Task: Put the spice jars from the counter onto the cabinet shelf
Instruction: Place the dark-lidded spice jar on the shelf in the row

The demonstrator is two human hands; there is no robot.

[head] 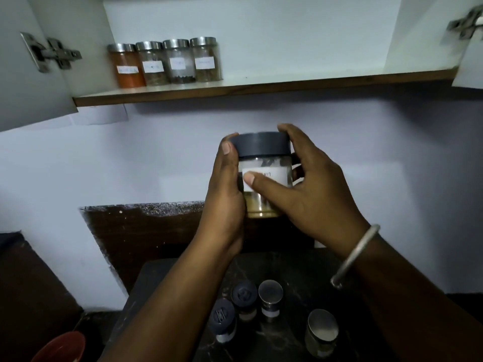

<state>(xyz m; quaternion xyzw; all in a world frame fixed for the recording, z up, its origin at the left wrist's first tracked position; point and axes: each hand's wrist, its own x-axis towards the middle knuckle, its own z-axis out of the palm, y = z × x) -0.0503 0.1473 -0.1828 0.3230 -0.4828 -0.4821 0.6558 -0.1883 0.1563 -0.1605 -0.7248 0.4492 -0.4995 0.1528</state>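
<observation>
both hands, left hand (226,189) and right hand (308,189), grip the grey-lidded spice jar (265,163) label-forward, probably to check it before adding it to the cabinet shelf (287,82).

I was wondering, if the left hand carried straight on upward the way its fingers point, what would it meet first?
Probably the shelf's brown front edge, just right of the four shelved jars; depth is unclear, so the left hand, gripping the dark-lidded jar, might reach the wall first.

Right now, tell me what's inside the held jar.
Yellowish spice at the bottom of the jar; the label, left hand and right hand cover the middle.
</observation>
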